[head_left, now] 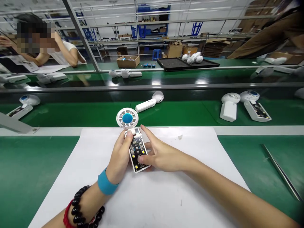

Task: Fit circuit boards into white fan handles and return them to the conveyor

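- Worktop (pixel 35 164): green surface, with one white sheet (pixel 166 196) spread across its middle, judged to give a clean, light backing for small parts.
- Conveyor belt (pixel 185 114): runs past the far edge of the sheet. Four loose fans lie on it: one at the far left with its handle open (pixel 23 106), one closed just behind the work (pixel 149 103), and two at the right (pixel 229 106), (pixel 253 103), the outer one open. More white fans lie beyond the glass; count uncertain.
- Metal rod (pixel 281 172): one, lying on the worktop at right, well apart from the hands.
- Fan in hand (pixel 128 122): one, lying on the sheet's far middle, round head with blue hub pointing away, handle open with the circuit board (pixel 137 148) facing up, judged so for access.
- Left hand (pixel 120 158): fingers clamped on the handle's left edge, thumb pressing near the neck, steadying it.
- Right hand (pixel 161 155): fingers wrapped round the handle's right side, forefinger stretched towards the neck.
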